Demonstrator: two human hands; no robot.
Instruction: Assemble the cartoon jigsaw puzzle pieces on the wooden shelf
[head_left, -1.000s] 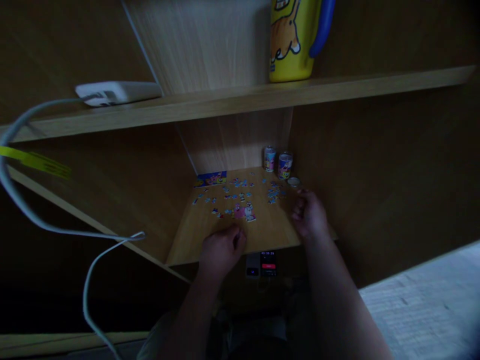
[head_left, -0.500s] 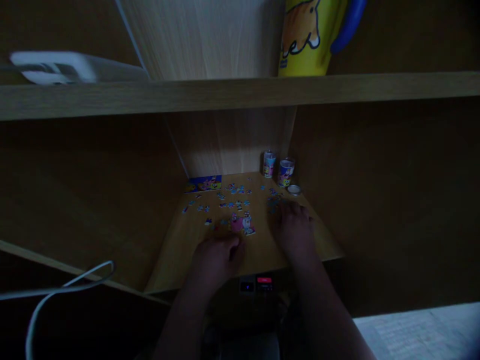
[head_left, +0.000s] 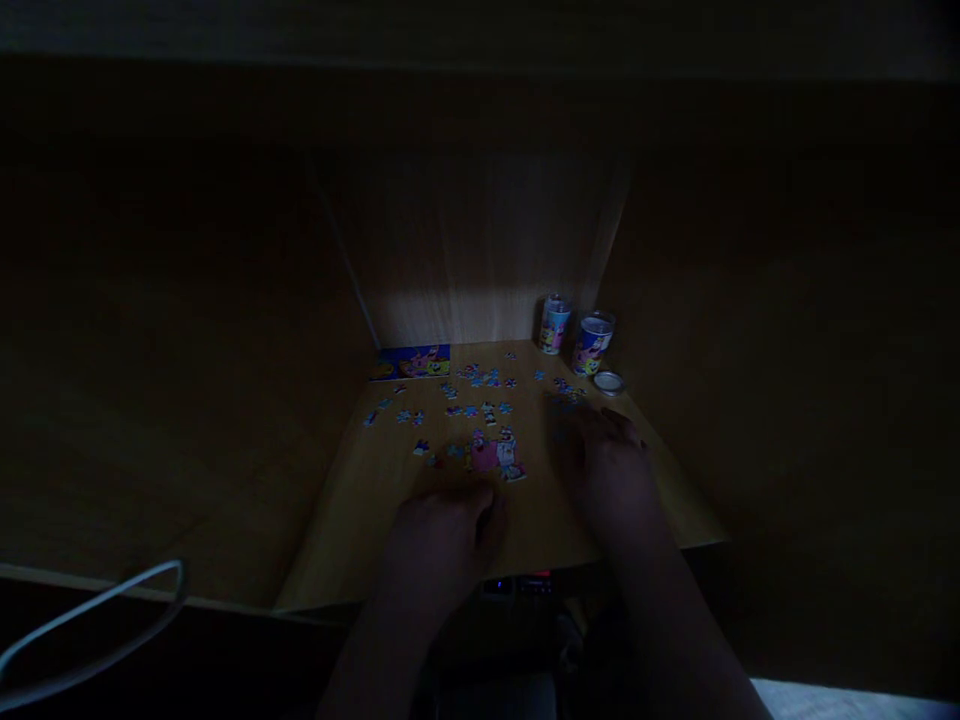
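Puzzle pieces [head_left: 471, 411] lie beyond the left hand [head_left: 444, 540]

Left hand [head_left: 442, 540] and right hand [head_left: 611, 468] over wooden board [head_left: 349, 520] are bare; forearms [head_left: 679, 620], also bare, taper handward. Anything worn below board: too dark to tell.

Very dim light; a wood-grained back panel [head_left: 480, 250] stands behind the wooden surface [head_left: 341, 530]; a dark left panel [head_left: 180, 350] and right panel [head_left: 795, 350] flank it; a shadowed shelf [head_left: 480, 38] spans the top; pale floor [head_left: 840, 700] shows lower right.
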